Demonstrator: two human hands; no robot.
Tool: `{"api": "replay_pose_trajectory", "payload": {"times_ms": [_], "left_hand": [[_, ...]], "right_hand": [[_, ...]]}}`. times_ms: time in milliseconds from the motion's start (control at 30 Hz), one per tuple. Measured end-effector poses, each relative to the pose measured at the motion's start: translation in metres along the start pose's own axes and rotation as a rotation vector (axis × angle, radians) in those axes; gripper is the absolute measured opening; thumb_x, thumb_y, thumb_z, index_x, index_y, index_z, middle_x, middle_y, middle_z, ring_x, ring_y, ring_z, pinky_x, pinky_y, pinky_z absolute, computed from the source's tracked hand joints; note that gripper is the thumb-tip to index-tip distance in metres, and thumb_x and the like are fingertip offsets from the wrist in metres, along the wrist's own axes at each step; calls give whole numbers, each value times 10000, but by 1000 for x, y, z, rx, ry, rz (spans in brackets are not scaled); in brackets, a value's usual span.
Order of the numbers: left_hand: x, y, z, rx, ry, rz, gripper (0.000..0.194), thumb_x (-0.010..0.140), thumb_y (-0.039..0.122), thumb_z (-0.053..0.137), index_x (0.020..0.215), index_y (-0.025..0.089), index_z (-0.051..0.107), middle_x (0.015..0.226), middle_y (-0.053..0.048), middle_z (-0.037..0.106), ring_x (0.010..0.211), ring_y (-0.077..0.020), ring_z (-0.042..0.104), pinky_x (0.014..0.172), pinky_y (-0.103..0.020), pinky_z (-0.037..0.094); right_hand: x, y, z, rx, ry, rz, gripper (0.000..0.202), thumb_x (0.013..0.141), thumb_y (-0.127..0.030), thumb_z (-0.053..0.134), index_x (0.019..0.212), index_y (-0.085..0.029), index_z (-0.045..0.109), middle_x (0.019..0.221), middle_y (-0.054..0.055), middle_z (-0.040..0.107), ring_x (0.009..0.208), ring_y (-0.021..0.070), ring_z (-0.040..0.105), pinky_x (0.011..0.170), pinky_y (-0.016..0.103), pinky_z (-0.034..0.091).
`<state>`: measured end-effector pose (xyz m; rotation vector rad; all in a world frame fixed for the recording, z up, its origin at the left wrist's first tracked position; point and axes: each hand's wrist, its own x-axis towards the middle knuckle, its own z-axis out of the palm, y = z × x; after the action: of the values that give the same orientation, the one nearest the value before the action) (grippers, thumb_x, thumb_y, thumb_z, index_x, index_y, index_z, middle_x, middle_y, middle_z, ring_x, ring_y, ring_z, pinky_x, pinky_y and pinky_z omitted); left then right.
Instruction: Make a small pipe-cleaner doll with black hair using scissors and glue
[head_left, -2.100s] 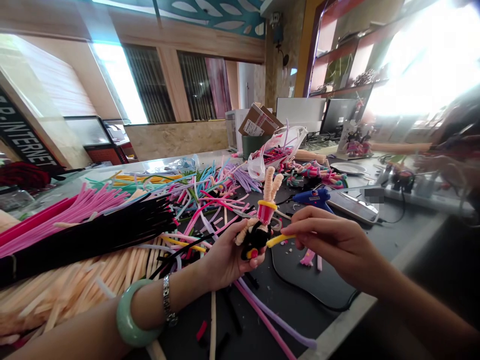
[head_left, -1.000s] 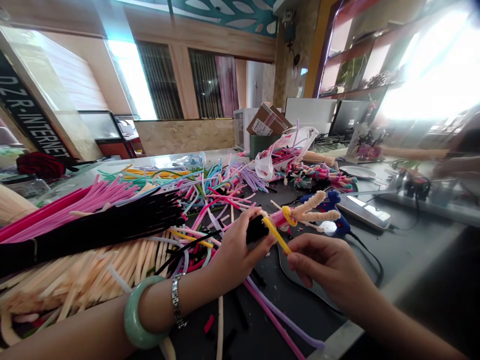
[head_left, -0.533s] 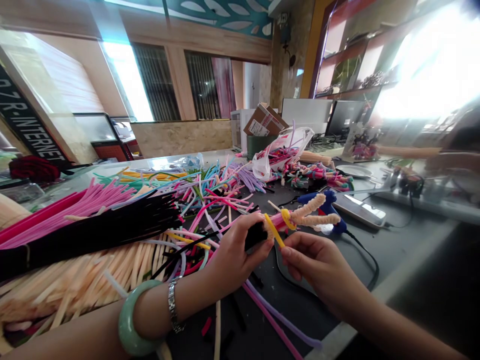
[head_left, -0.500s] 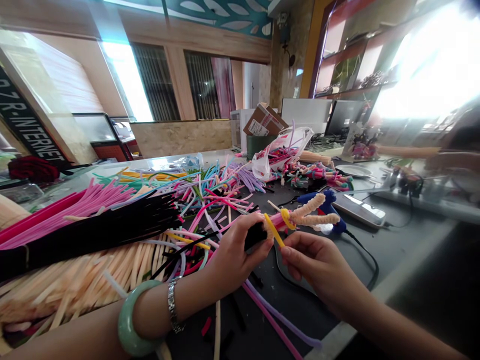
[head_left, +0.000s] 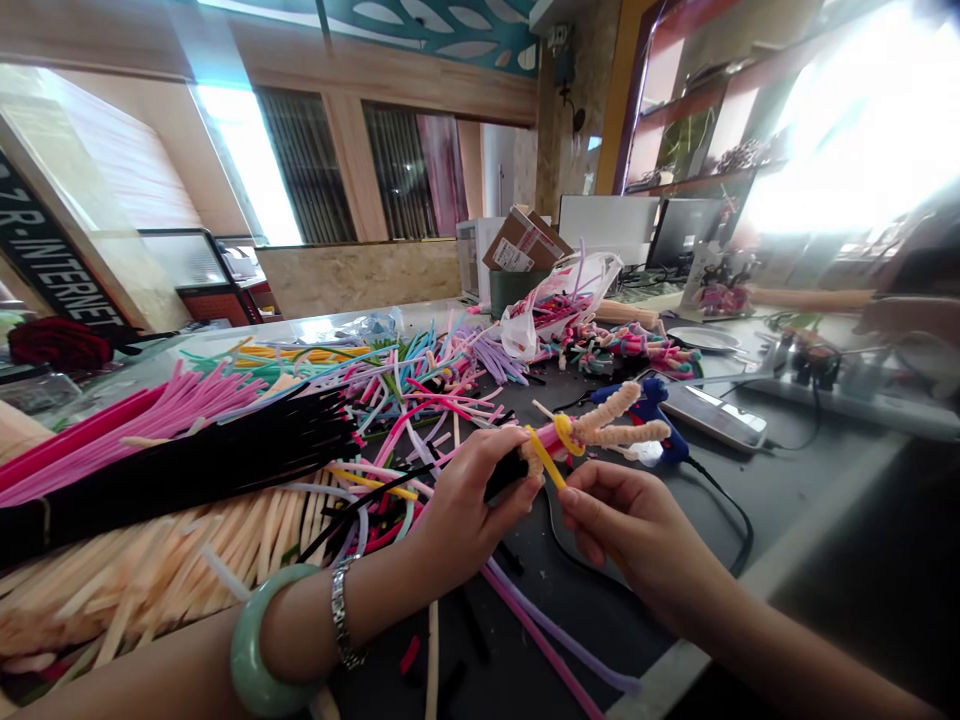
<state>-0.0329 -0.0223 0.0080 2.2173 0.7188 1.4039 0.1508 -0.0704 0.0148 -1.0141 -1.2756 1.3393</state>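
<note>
My left hand [head_left: 480,495] is closed round a small pipe-cleaner doll [head_left: 621,434]. The doll has a black part inside my palm, a pink middle and two fuzzy cream legs that stick out to the right. A yellow pipe cleaner [head_left: 550,462] is looped about its pink part. The free end of that yellow stem is pinched between thumb and fingers of my right hand [head_left: 626,520]. Just behind the doll lies a blue glue gun [head_left: 651,408] with its black cord trailing right. Part of the doll is hidden by my left fingers.
Bundles of black pipe cleaners [head_left: 187,475], pink pipe cleaners [head_left: 150,425] and cream pipe cleaners [head_left: 165,560] cover the left side. Loose coloured stems pile up in the middle. A phone [head_left: 712,415] and a power strip [head_left: 832,395] lie to the right, a plastic bag [head_left: 521,330] behind.
Both hands keep their hold on the doll and the yellow pipe cleaner. The whole view has shifted slightly; the doll's position in my hands looks almost the same.
</note>
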Motion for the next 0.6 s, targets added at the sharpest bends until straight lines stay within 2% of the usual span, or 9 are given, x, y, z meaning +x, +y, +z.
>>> {"api": "replay_pose_trajectory", "payload": {"times_ms": [233, 433, 600], "left_hand": [[0, 0, 1, -44, 26, -56, 375, 831, 200, 664, 1191, 276, 592, 1120, -52, 651, 1011, -207, 603, 938, -344, 444], [2, 3, 1, -28, 17, -169, 338, 860, 231, 640, 1186, 274, 563, 988, -15, 633, 811, -144, 589, 779, -269, 464], [6, 3, 5, -318, -12, -322, 311, 891, 296, 600, 1185, 254, 507, 845, 10, 581, 655, -114, 607, 631, -240, 504]], "right_hand": [[3, 0, 1, 27, 23, -12, 369, 731, -473, 752, 696, -151, 577, 572, -39, 551, 409, 35, 394, 423, 208, 224], [6, -3, 0, 61, 32, -48, 345, 731, -443, 760, 707, -148, 583, 593, -44, 557, 414, 25, 405, 416, 197, 247], [6, -9, -3, 60, 54, -64, 334, 675, -421, 802, 720, -153, 609, 592, -47, 551, 451, 41, 418, 423, 196, 316]]}}
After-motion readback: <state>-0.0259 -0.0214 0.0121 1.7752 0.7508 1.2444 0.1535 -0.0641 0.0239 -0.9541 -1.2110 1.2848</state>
